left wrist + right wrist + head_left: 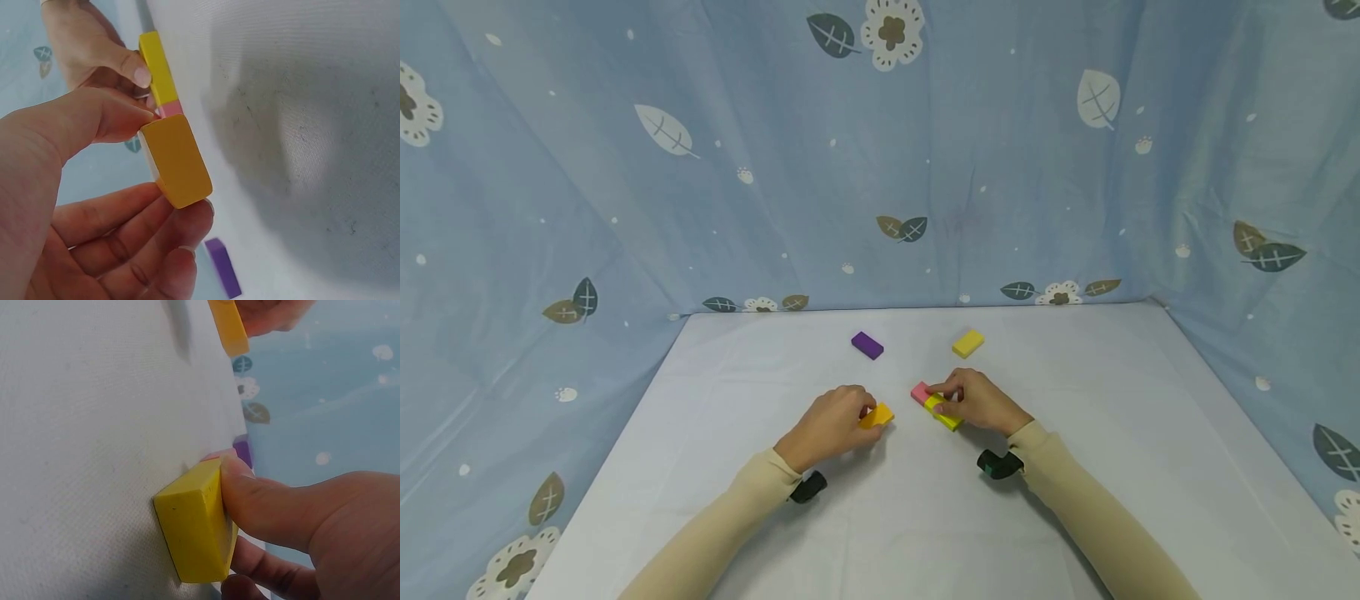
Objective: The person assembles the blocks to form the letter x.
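Observation:
My left hand (837, 425) pinches an orange block (877, 416) between thumb and fingers; in the left wrist view the orange block (177, 161) shows its broad face. My right hand (981, 402) has its thumb and fingers on a bright yellow block (949, 417) lying on the white surface. Against the yellow block's far-left end is a pink block (920, 393). In the right wrist view the thumb lies along the yellow block (191, 531), and the pink block (219, 454) is mostly hidden behind it.
Behind the hands, a purple block (867, 346) lies to the left and a paler yellow block (968, 343) to the right. The white tabletop (730, 358) meets a blue patterned curtain (820, 183) at its back edge and sides.

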The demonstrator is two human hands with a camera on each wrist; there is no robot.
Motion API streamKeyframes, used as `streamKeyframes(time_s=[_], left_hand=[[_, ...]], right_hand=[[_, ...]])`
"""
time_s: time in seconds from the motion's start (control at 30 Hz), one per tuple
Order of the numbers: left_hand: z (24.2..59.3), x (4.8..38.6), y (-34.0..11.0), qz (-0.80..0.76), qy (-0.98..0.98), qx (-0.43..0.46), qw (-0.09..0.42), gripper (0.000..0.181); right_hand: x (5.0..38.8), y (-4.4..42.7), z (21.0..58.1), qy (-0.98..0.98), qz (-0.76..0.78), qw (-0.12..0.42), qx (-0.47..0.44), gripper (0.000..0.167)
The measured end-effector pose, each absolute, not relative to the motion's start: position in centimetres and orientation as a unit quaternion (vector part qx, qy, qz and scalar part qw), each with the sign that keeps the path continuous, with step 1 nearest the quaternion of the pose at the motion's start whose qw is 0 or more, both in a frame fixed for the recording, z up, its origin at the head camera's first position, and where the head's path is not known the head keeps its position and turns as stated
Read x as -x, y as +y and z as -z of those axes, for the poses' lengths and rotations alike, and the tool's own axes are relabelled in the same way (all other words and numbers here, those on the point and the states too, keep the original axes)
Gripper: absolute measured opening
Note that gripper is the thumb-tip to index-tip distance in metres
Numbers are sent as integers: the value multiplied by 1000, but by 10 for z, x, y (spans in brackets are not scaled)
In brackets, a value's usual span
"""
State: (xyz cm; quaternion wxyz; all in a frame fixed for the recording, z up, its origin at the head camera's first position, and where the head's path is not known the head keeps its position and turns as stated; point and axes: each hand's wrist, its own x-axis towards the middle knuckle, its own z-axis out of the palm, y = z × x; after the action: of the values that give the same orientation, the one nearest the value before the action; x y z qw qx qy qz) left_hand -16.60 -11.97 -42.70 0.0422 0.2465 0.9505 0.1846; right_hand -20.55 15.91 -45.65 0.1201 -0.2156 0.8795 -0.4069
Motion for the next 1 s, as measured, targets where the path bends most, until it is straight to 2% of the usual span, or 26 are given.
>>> streamKeyframes(time_s=[1.0], left_hand=[[426, 177, -107, -189, 946, -257, 49, 37]], right_hand=[[206, 159, 457, 884, 396, 115, 222, 35]])
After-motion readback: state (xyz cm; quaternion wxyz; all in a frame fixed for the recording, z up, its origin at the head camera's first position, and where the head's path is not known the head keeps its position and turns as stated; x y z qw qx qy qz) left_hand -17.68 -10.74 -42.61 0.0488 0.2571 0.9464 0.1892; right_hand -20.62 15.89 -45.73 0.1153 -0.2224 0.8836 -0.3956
